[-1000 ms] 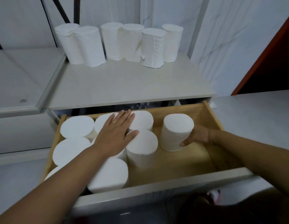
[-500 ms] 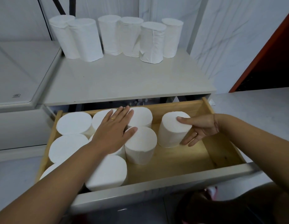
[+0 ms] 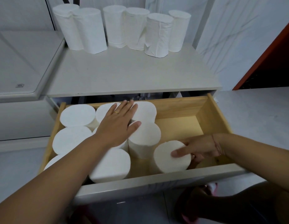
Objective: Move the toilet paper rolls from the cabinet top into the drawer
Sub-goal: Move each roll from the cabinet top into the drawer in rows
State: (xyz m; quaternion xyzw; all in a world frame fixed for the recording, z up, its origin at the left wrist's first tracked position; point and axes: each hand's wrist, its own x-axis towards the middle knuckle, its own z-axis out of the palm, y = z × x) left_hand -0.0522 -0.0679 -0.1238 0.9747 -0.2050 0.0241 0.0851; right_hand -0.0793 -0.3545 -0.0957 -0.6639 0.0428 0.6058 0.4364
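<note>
Several white toilet paper rolls stand in a row at the back of the cabinet top. Below it the wooden drawer is pulled out, its left half packed with several upright rolls. My left hand lies flat with straight fingers on top of the middle rolls. My right hand grips one roll near the drawer's front, thumb across its top and fingers curled around its right side.
The drawer's right rear part shows bare wood. A white appliance lid adjoins the cabinet on the left. White wall panels rise behind, and a red-edged dark opening is at the right. Grey floor surrounds the cabinet.
My right hand has pulled its roll from the drawer's middle back toward the front, beside the packed rolls. The left hand has stayed flat on the rolls.
</note>
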